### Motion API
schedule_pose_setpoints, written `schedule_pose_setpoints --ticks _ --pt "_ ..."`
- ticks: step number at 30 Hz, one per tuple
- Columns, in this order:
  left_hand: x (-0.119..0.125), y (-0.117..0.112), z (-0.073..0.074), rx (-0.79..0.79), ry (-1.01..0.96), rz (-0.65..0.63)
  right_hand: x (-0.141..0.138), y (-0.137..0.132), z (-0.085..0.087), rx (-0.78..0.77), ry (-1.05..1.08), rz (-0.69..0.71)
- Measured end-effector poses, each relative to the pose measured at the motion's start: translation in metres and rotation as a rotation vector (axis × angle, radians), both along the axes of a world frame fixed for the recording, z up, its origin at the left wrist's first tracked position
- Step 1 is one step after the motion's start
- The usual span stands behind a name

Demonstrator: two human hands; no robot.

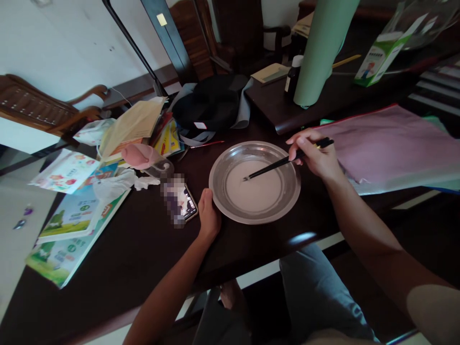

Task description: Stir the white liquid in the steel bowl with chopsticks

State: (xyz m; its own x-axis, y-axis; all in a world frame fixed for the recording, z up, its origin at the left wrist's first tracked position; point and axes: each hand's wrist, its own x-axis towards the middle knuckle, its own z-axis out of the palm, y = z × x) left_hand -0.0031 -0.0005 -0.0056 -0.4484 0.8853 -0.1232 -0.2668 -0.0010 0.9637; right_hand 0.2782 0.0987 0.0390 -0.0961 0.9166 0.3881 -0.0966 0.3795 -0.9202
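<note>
Chopsticks, black, are pinched between the thumb and fingers of the right hand. Their tips dip into pale liquid in the steel plate at the middle of the dark table. The left hand rests against the rim at 8 o'clock; I cannot tell whether it clasps the rim. A phone lies just beside it at 9. A black bag sits at 11, a green roll at 1, and a pink folder at 3, behind the right hand.
</note>
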Motion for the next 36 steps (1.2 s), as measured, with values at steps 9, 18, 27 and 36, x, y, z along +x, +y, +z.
schedule_pose_setpoints --ticks 9,18,27,36 --pt "-0.0007 -0.0001 -0.002 0.04 -0.012 -0.018 -0.0016 -0.0021 0.0006 -0.009 0.003 0.098" --pt "0.0007 -0.0005 0.002 0.019 -0.038 -0.018 -0.0007 -0.0001 0.0014 0.047 0.063 0.0" --pt "0.0013 0.0003 0.0025 -0.004 -0.052 0.002 -0.0001 0.0011 0.0014 0.074 0.138 -0.057" --pt "0.0016 -0.0002 0.0034 -0.001 -0.061 -0.003 -0.0024 0.0002 0.0006 0.029 0.117 -0.033"
